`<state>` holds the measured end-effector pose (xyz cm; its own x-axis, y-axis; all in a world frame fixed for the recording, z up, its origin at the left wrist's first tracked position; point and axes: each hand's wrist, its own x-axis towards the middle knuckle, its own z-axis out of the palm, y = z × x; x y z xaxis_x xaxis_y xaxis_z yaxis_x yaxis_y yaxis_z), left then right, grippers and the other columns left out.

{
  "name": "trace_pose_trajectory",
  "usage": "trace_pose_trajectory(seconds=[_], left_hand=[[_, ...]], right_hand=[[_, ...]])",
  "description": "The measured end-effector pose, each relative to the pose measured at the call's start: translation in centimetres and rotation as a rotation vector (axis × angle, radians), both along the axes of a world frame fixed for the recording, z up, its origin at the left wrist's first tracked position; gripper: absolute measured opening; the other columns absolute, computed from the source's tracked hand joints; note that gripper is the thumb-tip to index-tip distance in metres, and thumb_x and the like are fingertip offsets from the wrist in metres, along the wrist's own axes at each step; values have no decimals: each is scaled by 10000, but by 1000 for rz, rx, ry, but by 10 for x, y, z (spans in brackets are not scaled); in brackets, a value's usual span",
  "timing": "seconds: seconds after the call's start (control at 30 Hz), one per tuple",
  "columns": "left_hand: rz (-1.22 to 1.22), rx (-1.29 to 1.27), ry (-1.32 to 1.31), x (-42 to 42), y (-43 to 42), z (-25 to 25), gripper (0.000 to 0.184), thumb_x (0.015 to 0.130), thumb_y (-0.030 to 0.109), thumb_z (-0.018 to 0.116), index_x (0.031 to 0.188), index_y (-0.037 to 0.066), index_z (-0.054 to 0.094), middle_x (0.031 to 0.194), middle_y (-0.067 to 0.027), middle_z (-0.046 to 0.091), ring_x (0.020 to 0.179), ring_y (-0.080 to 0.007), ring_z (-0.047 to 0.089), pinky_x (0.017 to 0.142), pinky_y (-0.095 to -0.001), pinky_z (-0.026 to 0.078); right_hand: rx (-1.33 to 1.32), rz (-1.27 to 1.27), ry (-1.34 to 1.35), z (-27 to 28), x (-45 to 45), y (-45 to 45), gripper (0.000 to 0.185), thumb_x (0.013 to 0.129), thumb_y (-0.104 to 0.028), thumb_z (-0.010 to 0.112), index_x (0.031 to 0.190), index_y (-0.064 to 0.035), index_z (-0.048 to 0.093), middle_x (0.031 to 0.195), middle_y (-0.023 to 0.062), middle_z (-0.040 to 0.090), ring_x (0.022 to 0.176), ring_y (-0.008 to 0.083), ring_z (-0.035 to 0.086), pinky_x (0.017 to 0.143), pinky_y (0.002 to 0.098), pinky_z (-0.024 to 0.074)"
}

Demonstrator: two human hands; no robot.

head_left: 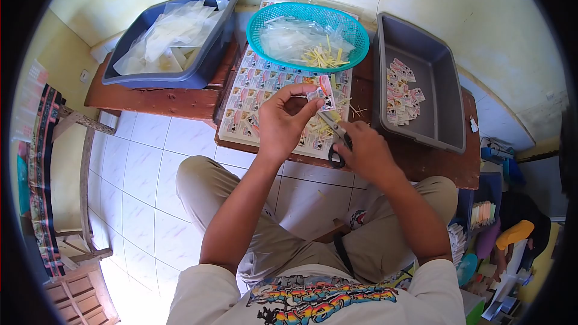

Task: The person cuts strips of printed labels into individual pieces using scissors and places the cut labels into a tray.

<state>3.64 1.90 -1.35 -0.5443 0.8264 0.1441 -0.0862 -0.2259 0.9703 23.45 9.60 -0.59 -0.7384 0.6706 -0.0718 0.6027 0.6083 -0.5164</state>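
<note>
The left hand point(283, 117) is nearly closed, thumb and fingers pinching a small printed label point(326, 90) that sticks out past the fingertips toward the right hand point(368, 146). The right hand is curled around the handles of the scissors point(330, 122), the blades pointing toward the left hand's thumb, just beside the label's lower edge. Whether the blades touch it cannot be told.

The label looks like thin paper or film: very light, flexible, likely to bend or crease if squeezed hard, and perhaps a little slick if coated. A light pinch near one edge should suit it, leaving the other edges free and the fingertips away from the blades. The scissors look stiff and heavier; the dark handle loops point(336, 157) are the place to hold them.

Beneath both hands, printed sheets point(245, 105) lie on the desk point(428, 160); they probably lie flat but flop when lifted singly. Beyond the left hand stands a teal basket point(362, 41) with clear plastic pieces point(289, 35) and narrow yellow strips point(325, 58). Beyond and to the right of the right hand, a grey bin point(435, 78) holds loose small labels point(399, 99), light enough to scatter.
</note>
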Motion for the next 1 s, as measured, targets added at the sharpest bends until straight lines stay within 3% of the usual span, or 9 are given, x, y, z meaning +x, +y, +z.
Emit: trace_pose_trajectory(seconds=[0.07,0.13,0.23,0.67,0.73,0.87,0.93,1.0], left_hand=[[-6,14,-22,2,0,1,283,911,9,804,1175,-19,705,959,-95,780,878,-103,720,755,-246,571],[1,-8,-11,2,1,5,299,900,-8,808,1177,-20,698,960,-100,780,882,-108,723,754,-240,571],[-8,14,-32,4,4,4,310,895,-14,811,1183,-19,696,953,-107,779,879,-107,721,748,-233,566],[-16,-53,-15,1,1,4,324,894,-8,816,1191,-6,687,940,-111,781,847,-87,705,706,-216,550],[-4,-19,-36,0,3,3,322,894,-7,815,1190,1,689,936,-112,781,832,-87,705,698,-220,550],[-3,-25,-95,-5,1,5,323,891,-5,817,1187,3,690,937,-118,781,832,-97,712,704,-230,559],[9,-37,-61,-7,0,8,316,907,-33,793,1197,-33,669,956,-112,773,860,-123,724,766,-267,591],[20,-37,-81,-8,3,7,316,905,-32,795,1196,-31,670,954,-112,772,858,-122,724,765,-267,591]], right_hand=[[93,22,-155,-7,1,-10,562,901,-209,731,1422,-61,578,1171,211,654,956,416,716,847,515,592],[94,36,-340,-10,-3,-15,699,894,-206,751,1526,-111,468,1307,176,559,1055,421,695,885,530,581],[163,45,-256,-41,0,-13,741,879,-167,739,1549,-105,430,1357,183,529,1042,425,699,893,523,585],[56,8,-142,-42,6,1,734,808,-75,728,1494,-54,469,1286,243,548,1034,456,673,895,512,586],[11,83,73,-37,15,6,733,777,-56,756,1467,-44,506,1252,223,550,972,409,677,902,459,588],[-116,154,153,-5,22,6,775,788,-117,811,1494,-41,501,1193,184,565,837,329,656,823,436,585],[-373,12,249,8,18,-2,871,766,-185,892,1534,-65,499,1117,118,576,795,209,623,735,342,568],[-393,17,289,11,19,-4,918,761,-206,914,1559,-75,480,1105,93,577,802,165,614,717,309,559]])
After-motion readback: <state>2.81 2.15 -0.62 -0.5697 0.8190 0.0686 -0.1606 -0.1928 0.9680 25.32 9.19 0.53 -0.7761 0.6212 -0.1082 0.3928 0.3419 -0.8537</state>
